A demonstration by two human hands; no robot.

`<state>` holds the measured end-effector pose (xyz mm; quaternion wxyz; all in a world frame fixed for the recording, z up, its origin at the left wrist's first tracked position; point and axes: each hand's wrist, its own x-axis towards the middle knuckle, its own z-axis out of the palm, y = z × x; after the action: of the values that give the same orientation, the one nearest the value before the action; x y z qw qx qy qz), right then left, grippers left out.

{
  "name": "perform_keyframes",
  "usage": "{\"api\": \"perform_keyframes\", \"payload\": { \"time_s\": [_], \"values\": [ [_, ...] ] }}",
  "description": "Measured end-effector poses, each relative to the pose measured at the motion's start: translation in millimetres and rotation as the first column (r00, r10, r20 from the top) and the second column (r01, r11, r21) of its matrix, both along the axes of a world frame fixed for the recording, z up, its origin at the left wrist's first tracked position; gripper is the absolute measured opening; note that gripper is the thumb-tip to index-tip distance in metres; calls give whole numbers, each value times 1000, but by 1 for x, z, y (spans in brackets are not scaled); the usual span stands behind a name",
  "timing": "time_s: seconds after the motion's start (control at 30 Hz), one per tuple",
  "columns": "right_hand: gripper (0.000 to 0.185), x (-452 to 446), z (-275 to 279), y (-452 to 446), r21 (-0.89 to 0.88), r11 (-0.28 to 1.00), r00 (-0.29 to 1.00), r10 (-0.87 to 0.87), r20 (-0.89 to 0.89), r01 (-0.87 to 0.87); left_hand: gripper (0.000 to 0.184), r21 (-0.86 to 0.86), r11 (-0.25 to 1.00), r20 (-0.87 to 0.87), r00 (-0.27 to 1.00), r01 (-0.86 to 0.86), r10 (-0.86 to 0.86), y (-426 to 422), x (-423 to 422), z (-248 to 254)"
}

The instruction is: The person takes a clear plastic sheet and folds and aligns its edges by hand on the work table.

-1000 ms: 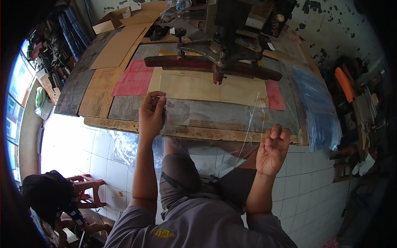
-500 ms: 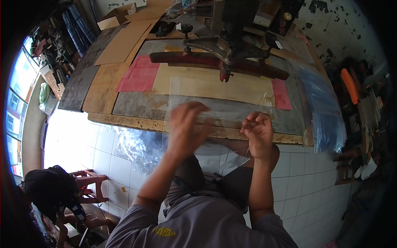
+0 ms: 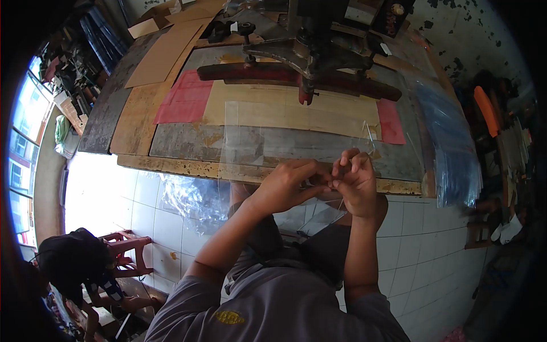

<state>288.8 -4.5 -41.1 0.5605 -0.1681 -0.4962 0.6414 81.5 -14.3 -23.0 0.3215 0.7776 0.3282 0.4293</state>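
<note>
My grey shirt (image 3: 279,302) is filling the space closest to me, and both forearms are reaching forward from its sleeves. Just off the front edge of the workbench (image 3: 176,167), toward its front right corner, my left hand (image 3: 290,182) and right hand (image 3: 356,182) are meeting at the fingertips, the right fingers curling. The film is so thin that I cannot tell whether they are pinching it.

That clear plastic sheet (image 3: 244,131) is spreading around my hands and across the front edge; its far left corner is overlapping the cream strip, and I cannot tell how much is touching the bench. Left of my hands, crumpled clear plastic (image 3: 194,199) is hanging below the front edge. A stack of bluish plastic (image 3: 450,148) is lying along the right edge and drooping past the front right corner.

Farther in, the cream strip (image 3: 290,108) is stretching between a left pink piece (image 3: 185,97) and a right pink piece (image 3: 391,122). A dark red press bar (image 3: 245,73) is spanning above it. Toward the far left corner, flat brown cardboard (image 3: 165,60) is lying.
</note>
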Motion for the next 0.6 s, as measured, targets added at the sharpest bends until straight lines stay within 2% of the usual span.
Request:
{"api": "perform_keyframes", "payload": {
  "time_s": [0.6],
  "values": [
    [44, 3, -3, 2, -7, 999, 999, 34, 27, -34, 20, 40, 999, -33, 999, 11, -9, 1, -1, -1]
  ]
}}
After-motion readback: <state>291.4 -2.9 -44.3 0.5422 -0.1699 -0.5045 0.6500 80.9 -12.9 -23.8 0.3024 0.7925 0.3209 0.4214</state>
